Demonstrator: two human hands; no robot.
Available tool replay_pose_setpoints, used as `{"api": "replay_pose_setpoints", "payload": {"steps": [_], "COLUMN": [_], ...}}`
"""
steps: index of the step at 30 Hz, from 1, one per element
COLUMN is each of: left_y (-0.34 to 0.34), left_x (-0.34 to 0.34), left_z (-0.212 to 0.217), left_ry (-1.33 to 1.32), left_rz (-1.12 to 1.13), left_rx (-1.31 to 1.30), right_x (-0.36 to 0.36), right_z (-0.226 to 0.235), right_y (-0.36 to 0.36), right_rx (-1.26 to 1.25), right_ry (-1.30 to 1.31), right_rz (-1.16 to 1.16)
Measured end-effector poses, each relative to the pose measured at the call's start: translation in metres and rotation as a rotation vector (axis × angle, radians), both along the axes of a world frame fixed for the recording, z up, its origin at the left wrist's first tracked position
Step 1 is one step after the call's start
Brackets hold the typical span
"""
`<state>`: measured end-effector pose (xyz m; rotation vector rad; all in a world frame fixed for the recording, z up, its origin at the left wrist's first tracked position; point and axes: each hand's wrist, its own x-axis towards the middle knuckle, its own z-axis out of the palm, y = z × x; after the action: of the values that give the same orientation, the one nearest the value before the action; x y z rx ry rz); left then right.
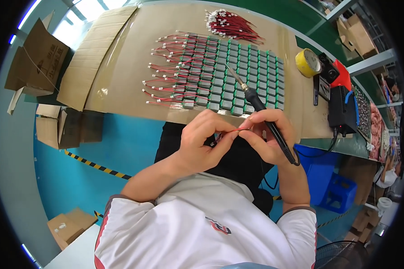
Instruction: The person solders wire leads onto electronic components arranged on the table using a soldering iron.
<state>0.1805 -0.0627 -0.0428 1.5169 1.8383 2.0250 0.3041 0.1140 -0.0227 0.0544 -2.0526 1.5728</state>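
Note:
My left hand (199,136) is closed in a pinch on a thin red wire lead (243,129), in front of the table's near edge. My right hand (274,136) has thumb and fingertips at the wire's other end. A soldering iron (257,101) with a black handle also rests in that hand, its metal tip angled up and left over rows of small grey battery packs (238,78) with green ends. Red leads with white connectors (164,85) extend from the left-hand columns of packs. Beyond the rows lies a heap of loose connector leads (233,27).
At the table's right are yellow tape (308,62), a black soldering station (342,110) and a red object (341,74). Flat cardboard (94,58) covers the left side. A blue stool (340,193) stands at lower right, cardboard boxes (58,127) at left. Another person (387,174) is far right.

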Motion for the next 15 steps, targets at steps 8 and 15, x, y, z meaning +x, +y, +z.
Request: {"api": "replay_pose_setpoints", "payload": {"steps": [8, 15], "left_y": [-0.023, -0.083], "left_x": [-0.003, -0.01], "left_z": [-0.011, -0.046], "left_ry": [-0.008, 0.132], "left_rz": [-0.007, 0.184], "left_rx": [-0.049, -0.064], "right_x": [-0.007, -0.005], "right_z": [0.005, -0.004], "right_y": [-0.004, 0.0], "right_rx": [0.095, -0.02], "right_ry": [-0.095, 0.037], "right_rz": [0.067, -0.112]}}
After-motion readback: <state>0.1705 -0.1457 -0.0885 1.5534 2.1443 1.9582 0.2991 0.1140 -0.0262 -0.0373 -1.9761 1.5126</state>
